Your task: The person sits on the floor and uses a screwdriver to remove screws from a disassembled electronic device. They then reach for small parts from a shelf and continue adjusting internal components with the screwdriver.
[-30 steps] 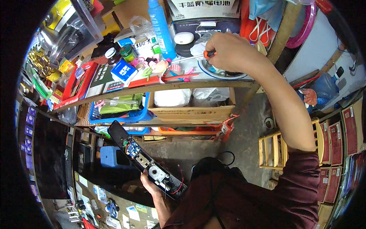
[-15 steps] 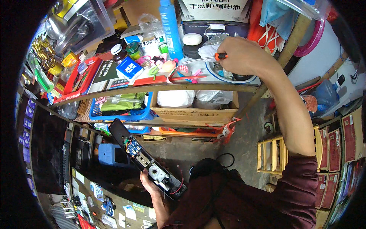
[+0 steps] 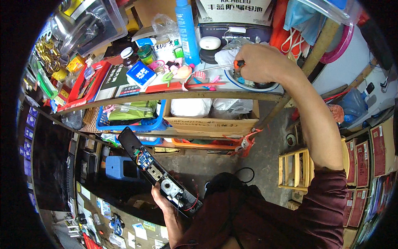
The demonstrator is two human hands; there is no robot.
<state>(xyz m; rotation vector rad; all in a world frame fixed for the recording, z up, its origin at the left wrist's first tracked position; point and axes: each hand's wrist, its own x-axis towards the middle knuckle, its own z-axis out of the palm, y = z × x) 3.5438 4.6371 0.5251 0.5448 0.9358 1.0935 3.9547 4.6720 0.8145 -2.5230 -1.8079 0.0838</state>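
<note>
The hands are well apart. The left hand grips a long black housing by its lower half, thumb on the near edge; the housing slants open side up, below and in front of the desk's front edge, showing a blue circuit board and a red wire. The right hand, above the desk's right end, is closed around a screwdriver, its shaft pointing left, over a blue-rimmed bowl near the front edge.
</note>
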